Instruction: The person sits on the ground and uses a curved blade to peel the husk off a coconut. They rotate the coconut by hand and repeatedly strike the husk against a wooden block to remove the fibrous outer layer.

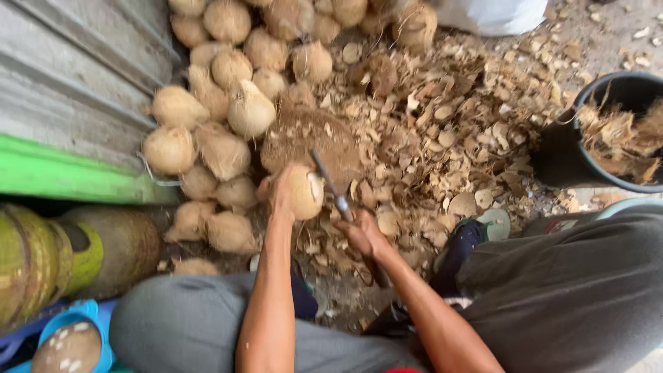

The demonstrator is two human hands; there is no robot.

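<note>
My left hand [280, 190] grips a husked pale coconut [304, 192] and holds it over a round wooden chopping block [311, 141]. My right hand [360, 231] is closed around the handle of a long knife [330, 183]. The blade reaches up and left, with its edge against the right side of the coconut. Both forearms stretch forward from between my knees, which are in grey trousers.
A heap of husked coconuts [221, 103] lies at the left against a grey corrugated wall [69, 83]. Shell chips [449, 124] litter the ground. A black bucket [608, 131] of husk fibre stands at the right. A blue bowl [76, 338] sits at bottom left.
</note>
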